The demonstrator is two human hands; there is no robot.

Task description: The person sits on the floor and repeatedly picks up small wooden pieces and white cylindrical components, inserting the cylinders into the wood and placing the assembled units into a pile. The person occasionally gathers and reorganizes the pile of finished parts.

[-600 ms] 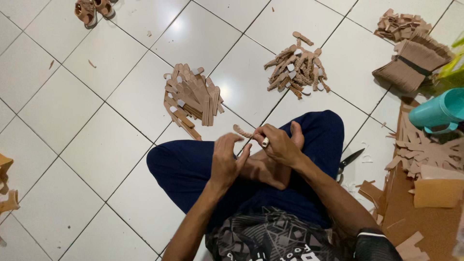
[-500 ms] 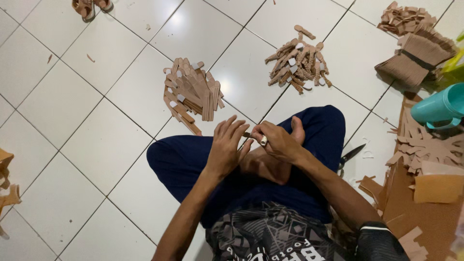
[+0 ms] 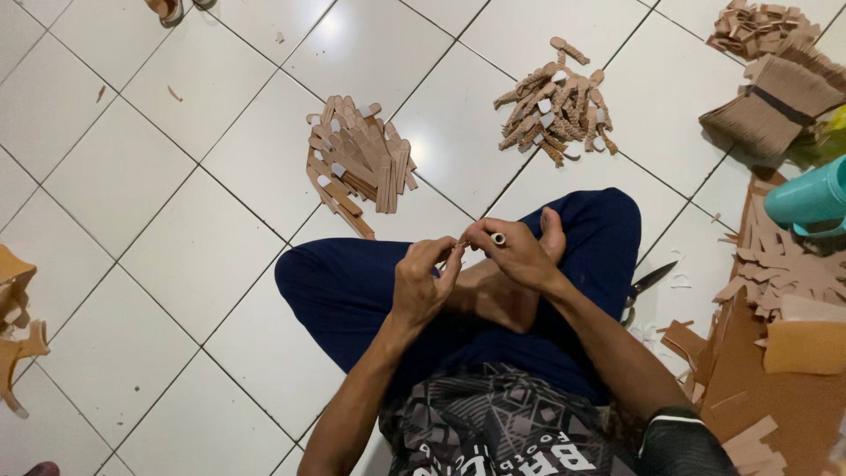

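The person sits cross-legged on the white tile floor (image 3: 132, 220), both hands meeting just above the crossed legs at the centre of the frame. The left hand (image 3: 423, 286) pinches one end of a small brown strip (image 3: 460, 245); the right hand (image 3: 511, 254) is closed round its other end, with a ring on one finger. The strip is mostly hidden by the fingers, so its shape cannot be told.

The piece is slight and held only at the fingertips: a loosened pinch could let it drop into the lap or onto the bare foot (image 3: 551, 238) just beside the right hand. A hard twist could crease or tear it.

A blade (image 3: 648, 280) lies on the tiles right of the knee, close to the right forearm; a careless reach could catch it. The strip piles (image 3: 361, 163) (image 3: 555, 106) at upper centre lie within a knee's sweep and could scatter.
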